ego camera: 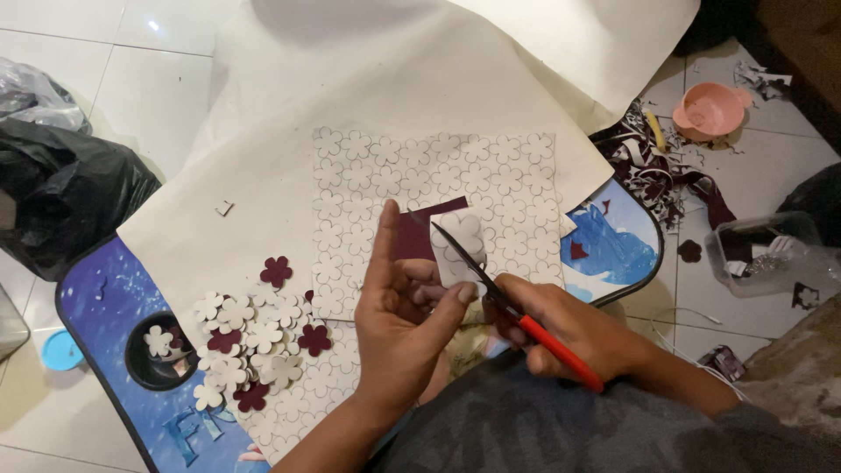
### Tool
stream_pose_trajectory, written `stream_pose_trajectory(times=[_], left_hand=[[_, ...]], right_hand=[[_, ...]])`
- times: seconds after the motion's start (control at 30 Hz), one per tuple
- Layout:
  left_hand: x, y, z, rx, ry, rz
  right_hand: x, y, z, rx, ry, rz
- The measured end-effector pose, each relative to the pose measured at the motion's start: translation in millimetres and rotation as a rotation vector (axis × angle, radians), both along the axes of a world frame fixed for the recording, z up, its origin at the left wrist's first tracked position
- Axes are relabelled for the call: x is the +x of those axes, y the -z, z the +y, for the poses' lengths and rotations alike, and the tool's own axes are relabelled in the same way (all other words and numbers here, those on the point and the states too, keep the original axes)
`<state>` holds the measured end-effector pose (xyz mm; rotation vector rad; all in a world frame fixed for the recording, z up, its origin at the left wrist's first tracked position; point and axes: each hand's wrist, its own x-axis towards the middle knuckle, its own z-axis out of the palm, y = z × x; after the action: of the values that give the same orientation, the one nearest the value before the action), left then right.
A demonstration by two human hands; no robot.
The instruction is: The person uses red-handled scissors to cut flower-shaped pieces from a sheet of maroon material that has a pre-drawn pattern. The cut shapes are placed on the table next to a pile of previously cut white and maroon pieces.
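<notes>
Right hand clamped on red-handled scissors, left hand pinching flower-marked piece, pink bowl, contents unclear

The left hand rises from the bottom centre of the frame, forearm slanting up from the lower left, palm turned toward the camera. Its index finger points straight up, while thumb and remaining fingers curl inward in a pinch. The right hand enters from the lower right, knuckles up, fingers clenched shut, just beside the left hand.
</notes>
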<state>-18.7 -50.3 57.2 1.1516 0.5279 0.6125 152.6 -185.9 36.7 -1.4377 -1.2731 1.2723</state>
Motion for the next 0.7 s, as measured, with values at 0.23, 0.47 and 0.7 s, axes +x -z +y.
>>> stream_pose_trajectory(times=[0.23, 0.47, 0.7], left_hand=[[4, 3, -2, -0.054, 0.002, -0.028], [3, 1, 1, 0.086, -0.051, -0.008], [0, -7, 2, 0.032, 0.010, 0.046]], right_hand=[[-2, 7, 1, 0.028, 0.029, -0.020], [-2, 11, -2, -0.006, 0.041, -0.058], [3, 0, -5, -0.062, -0.007, -0.038]])
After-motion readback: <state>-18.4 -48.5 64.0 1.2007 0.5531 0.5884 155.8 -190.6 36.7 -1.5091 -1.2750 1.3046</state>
